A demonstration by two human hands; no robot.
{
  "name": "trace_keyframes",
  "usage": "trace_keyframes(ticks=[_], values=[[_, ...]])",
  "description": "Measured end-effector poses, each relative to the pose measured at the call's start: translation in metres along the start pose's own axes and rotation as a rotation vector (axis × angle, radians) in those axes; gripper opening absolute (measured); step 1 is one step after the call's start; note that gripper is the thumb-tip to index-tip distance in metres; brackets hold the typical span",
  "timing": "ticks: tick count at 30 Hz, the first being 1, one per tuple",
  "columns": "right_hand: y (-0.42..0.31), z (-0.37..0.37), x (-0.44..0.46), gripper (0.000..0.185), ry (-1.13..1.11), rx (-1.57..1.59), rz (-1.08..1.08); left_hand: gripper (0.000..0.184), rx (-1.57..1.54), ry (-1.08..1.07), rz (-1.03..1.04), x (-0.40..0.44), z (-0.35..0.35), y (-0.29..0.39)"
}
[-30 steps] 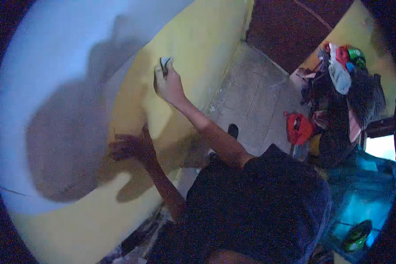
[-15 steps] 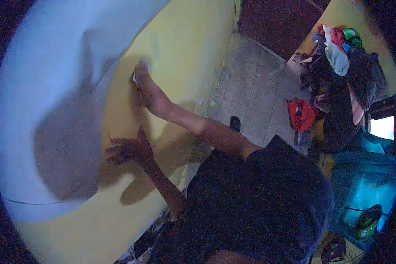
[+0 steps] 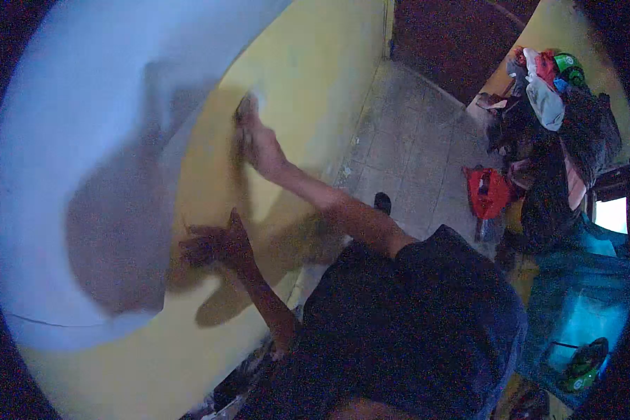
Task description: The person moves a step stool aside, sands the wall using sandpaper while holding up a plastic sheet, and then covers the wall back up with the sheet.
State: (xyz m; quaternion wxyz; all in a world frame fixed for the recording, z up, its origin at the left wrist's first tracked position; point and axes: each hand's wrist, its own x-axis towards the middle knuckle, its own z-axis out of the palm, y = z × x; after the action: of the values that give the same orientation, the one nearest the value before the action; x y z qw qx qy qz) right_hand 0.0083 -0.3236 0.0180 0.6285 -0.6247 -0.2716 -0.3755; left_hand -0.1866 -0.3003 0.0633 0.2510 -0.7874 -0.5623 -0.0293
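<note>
My right hand (image 3: 262, 143) reaches out to the yellow part of the wall (image 3: 308, 77), its fingers bent together at the surface. Something small with a pale edge seems to be under the fingertips, too blurred and dark to name. Lower in the view, my left hand (image 3: 220, 246) is spread against the same yellow paint, fingers apart and holding nothing. Shadows of my head and arms fall across the wall and darken the area around both hands. Beyond the yellow, a white painted area (image 3: 42, 231) with a curved-looking border fills the left side.
A tiled floor (image 3: 406, 133) runs along the wall to a dark door (image 3: 455, 42). Clothes and bags (image 3: 546, 105) are heaped at the right, near a red bag (image 3: 488, 192). A teal plastic-looking container (image 3: 584, 308) stands at the lower right, with a green-and-black item (image 3: 584, 364) on it.
The view has shifted slightly, moving the scene right and a little down. My right hand has slid a short way along the wall, and its fingers look more bent. My left hand stays spread.
</note>
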Motion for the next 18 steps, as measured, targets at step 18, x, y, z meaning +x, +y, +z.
trace_keyframes(ticks=[18], values=[[-0.077,-0.025,0.03,0.049,-0.21,0.328,0.158,0.09,-0.379,0.198,0.117,0.013,0.058,-0.017]])
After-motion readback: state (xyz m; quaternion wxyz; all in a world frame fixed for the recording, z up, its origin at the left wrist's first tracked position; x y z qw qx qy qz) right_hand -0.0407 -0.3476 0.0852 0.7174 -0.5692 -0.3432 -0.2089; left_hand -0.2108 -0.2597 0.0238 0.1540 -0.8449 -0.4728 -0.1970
